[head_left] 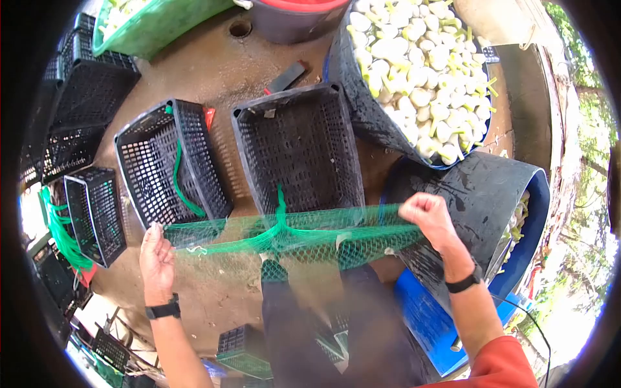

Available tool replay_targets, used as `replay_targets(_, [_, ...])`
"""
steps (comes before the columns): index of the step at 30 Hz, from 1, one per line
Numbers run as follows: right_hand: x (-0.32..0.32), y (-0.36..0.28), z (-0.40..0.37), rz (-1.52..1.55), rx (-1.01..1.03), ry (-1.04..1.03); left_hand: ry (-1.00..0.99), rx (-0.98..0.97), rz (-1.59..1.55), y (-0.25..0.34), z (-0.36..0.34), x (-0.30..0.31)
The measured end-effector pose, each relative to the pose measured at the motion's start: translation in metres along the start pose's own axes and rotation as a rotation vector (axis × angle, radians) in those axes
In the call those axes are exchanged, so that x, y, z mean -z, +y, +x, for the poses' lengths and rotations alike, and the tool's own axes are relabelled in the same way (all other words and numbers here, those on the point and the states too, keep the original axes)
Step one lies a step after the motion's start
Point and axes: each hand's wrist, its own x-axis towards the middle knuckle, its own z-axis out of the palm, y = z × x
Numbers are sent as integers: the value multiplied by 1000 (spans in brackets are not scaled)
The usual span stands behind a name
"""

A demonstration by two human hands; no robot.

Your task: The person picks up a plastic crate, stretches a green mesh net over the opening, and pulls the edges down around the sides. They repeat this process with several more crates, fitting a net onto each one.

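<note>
A green mesh net bag [303, 240] is stretched sideways between my two hands, in front of my legs. Its middle gathers into a bunched strand that hangs over the near rim of a black plastic crate [294, 142]. At the left end of the mesh, my left hand [157, 262] is closed on the edge, thumb pointing up. My right hand [430, 220] has its fingers curled around the opposite end, beside a tipped dark barrel [462, 207]. The thin net is see-through, and its edges are partly blurred.
A large tub [362, 103] of white bulbs with pale green stems stands at upper right. Another black crate [171, 161] holds a green strip. A green basin [155, 26] and a red-rimmed bucket [291, 22] are at the far side. A blue panel [427, 317] lies at right.
</note>
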Motion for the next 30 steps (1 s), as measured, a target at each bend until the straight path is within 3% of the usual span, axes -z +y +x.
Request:
replay_targets(2, [-13, 17, 35, -26, 104, 349, -15, -45, 154, -21, 20, -18])
replay_targets(3, [-23, 33, 56, 6, 150, 413, -21, -67, 230, -36, 31, -30])
replay_targets(5, [-48, 56, 94, -38, 124, 384, -99, -92, 474, -72, 49, -71])
replay_targets(7, [-64, 65, 122, -377, 4, 323, -149, -97, 662, -94, 66, -96])
replay_targets(9, [-73, 87, 153, -574, 53, 426, 25, -153, 911, -126, 95, -107])
replay_targets(11, [-74, 101, 177, -618, 8, 324, 102, -357, 1173, -166, 127, -95])
replay_targets(12, [-77, 93, 179, -641, -24, 221, 69, -307, 1167, -174, 133, -95])
replay_targets(16, [-80, 101, 180, -586, 35, 227, -20, -305, 961, -195, 150, -76])
replay_targets(17, [-86, 90, 173, -518, -8, 190, 16, -279, 900, -193, 148, -70])
replay_targets(19, [-101, 97, 169, -461, 151, 159, 116, -263, 783, -175, 140, -67])
replay_targets(21, [-117, 86, 167, -566, 34, 79, 130, -211, 740, -162, 144, -55])
replay_targets(25, [-121, 94, 165, -548, -57, 62, 77, -263, 978, -134, 147, -49])
replay_targets(27, [-113, 93, 163, -437, 20, 158, 66, -363, 760, -113, 151, -60])
replay_targets(30, [-101, 54, 181, -8, 191, 238, 84, -393, 585, -66, 156, -93])
